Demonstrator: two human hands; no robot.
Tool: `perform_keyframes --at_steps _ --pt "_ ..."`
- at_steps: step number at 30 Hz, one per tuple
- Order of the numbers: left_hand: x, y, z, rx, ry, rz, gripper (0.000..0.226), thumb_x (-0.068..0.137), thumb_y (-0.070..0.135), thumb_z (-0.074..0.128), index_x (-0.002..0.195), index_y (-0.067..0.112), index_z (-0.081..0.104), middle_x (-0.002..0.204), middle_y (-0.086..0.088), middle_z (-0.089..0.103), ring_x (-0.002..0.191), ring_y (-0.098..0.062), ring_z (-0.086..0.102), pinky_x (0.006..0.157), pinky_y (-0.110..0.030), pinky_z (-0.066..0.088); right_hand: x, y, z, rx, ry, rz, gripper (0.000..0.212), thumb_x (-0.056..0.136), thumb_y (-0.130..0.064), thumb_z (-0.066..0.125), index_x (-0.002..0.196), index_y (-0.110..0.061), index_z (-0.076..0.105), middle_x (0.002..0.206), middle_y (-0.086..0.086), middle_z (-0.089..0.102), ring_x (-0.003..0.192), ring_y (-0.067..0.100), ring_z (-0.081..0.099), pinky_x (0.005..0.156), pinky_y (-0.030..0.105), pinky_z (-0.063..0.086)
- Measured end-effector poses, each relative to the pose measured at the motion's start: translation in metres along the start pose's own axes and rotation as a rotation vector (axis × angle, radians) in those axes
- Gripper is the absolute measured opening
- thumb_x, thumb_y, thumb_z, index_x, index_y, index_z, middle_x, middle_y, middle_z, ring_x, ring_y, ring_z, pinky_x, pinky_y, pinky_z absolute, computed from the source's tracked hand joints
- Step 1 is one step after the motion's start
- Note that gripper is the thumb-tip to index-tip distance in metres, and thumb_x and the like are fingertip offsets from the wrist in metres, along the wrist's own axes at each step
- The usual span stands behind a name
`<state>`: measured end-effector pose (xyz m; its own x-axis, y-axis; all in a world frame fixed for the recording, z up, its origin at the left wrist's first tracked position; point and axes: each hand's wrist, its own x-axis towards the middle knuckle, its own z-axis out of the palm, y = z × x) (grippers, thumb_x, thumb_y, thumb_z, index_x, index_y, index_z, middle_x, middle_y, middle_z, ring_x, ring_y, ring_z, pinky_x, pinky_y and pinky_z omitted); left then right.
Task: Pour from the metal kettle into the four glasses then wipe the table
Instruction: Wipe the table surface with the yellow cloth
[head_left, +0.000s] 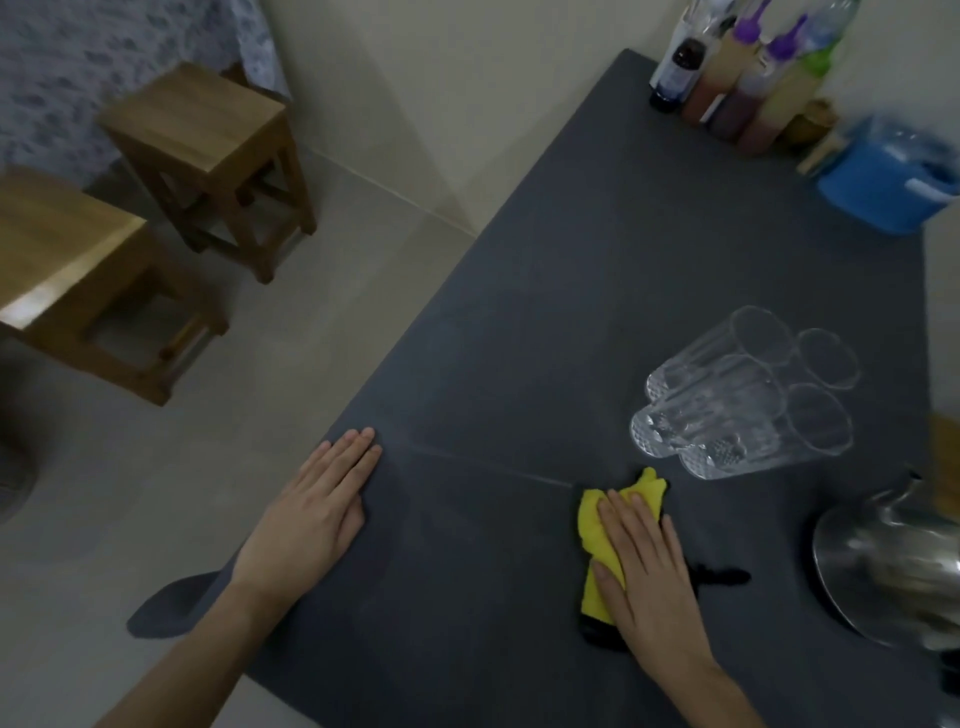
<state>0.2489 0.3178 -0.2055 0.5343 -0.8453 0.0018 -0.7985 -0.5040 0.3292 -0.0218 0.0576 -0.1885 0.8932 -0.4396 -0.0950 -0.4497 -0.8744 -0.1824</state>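
Observation:
Several clear ribbed glasses (748, 395) stand close together on the dark grey table (597, 270), right of centre. The metal kettle (888, 566) sits at the right edge, partly cut off by the frame. My right hand (649, 577) lies flat on a yellow and black cloth (597, 545), pressing it onto the tabletop just below the glasses. My left hand (311, 514) rests flat on the table's left edge, fingers together, holding nothing.
Several sauce bottles (737, 78) stand at the table's far corner beside a blue plastic container (888, 176). Two wooden stools (208, 161) stand on the tiled floor to the left. A pale streak runs across the tabletop between my hands.

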Motion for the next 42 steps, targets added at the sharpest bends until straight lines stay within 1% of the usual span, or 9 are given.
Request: perform_keyframes --at_steps 4,8,18,23,27,29,33,37,42 --pt "0.0 0.0 -0.001 -0.001 0.0 -0.005 0.053 0.1 0.036 0.018 0.143 0.01 0.037 0.151 -0.007 0.034 0.141 -0.019 0.029 0.118 -0.033 0.013 0.014 -0.015 0.008 0.014 0.051 0.128 0.061 0.1 -0.047 0.014 0.151 -0.015 0.026 0.16 0.003 0.022 0.149 0.022 0.014 0.117 0.051 0.018" --pt "0.0 0.001 -0.001 -0.006 -0.003 -0.012 0.051 0.097 0.029 0.03 0.144 0.011 0.036 0.152 -0.005 0.032 0.141 -0.018 0.028 0.119 -0.033 0.012 0.054 -0.037 0.011 -0.014 0.08 0.194 0.066 0.1 -0.048 0.009 0.148 -0.008 0.03 0.158 0.01 0.027 0.147 0.028 0.019 0.115 0.056 0.024" --pt "0.0 0.001 0.001 -0.033 0.011 -0.011 0.051 0.095 0.025 0.037 0.143 0.011 0.038 0.153 -0.004 0.032 0.142 -0.018 0.028 0.117 -0.037 0.02 0.175 -0.058 0.007 0.06 0.178 0.096 0.06 0.101 -0.041 0.022 0.147 -0.004 0.03 0.158 0.017 0.023 0.148 0.029 0.017 0.119 0.053 0.017" --pt "0.0 0.0 0.002 -0.033 0.022 -0.011 0.052 0.094 0.024 0.038 0.144 0.013 0.036 0.153 -0.003 0.03 0.143 -0.016 0.025 0.117 -0.035 0.018 0.264 -0.047 -0.002 0.126 0.246 0.18 0.063 0.099 -0.042 0.019 0.146 -0.002 0.032 0.157 0.021 0.024 0.147 0.033 0.016 0.119 0.054 0.014" --pt "0.0 0.0 0.003 -0.029 0.033 0.002 0.052 0.093 0.023 0.039 0.143 0.011 0.037 0.153 -0.004 0.032 0.142 -0.018 0.028 0.116 -0.037 0.021 0.309 -0.052 -0.003 0.102 0.259 0.258 0.055 0.102 -0.036 0.025 0.142 -0.001 0.038 0.154 0.022 0.029 0.146 0.034 0.019 0.118 0.056 0.012" --pt "0.0 -0.001 0.003 -0.019 0.038 0.003 0.051 0.094 0.024 0.039 0.143 0.011 0.038 0.152 -0.004 0.033 0.142 -0.018 0.028 0.116 -0.036 0.02 0.309 -0.067 0.0 0.118 0.262 0.238 0.056 0.1 -0.037 0.024 0.136 0.001 0.045 0.15 0.023 0.036 0.142 0.035 0.027 0.117 0.056 0.017" --pt "-0.001 -0.001 0.002 -0.01 0.026 -0.002 0.052 0.093 0.024 0.04 0.144 0.012 0.037 0.152 -0.003 0.033 0.142 -0.017 0.027 0.116 -0.036 0.019 0.273 -0.119 0.014 0.201 0.27 0.029 0.053 0.099 -0.035 0.029 0.127 0.002 0.054 0.142 0.022 0.047 0.136 0.035 0.038 0.113 0.055 0.026" --pt "-0.001 0.001 0.0 0.028 -0.004 0.002 0.053 0.094 0.026 0.037 0.145 0.012 0.035 0.153 -0.005 0.031 0.142 -0.019 0.027 0.116 -0.036 0.018 0.204 -0.155 0.025 0.173 0.198 -0.115 0.053 0.101 -0.038 0.028 0.136 -0.004 0.049 0.147 0.017 0.044 0.141 0.03 0.034 0.115 0.051 0.028" --pt "0.0 -0.002 -0.001 0.01 -0.014 0.004 0.052 0.093 0.023 0.038 0.144 0.01 0.036 0.153 -0.007 0.031 0.143 -0.019 0.026 0.116 -0.036 0.019 0.104 -0.151 0.031 0.091 0.067 -0.309 0.049 0.102 -0.038 0.03 0.141 -0.012 0.045 0.151 0.007 0.04 0.145 0.023 0.028 0.115 0.046 0.025"
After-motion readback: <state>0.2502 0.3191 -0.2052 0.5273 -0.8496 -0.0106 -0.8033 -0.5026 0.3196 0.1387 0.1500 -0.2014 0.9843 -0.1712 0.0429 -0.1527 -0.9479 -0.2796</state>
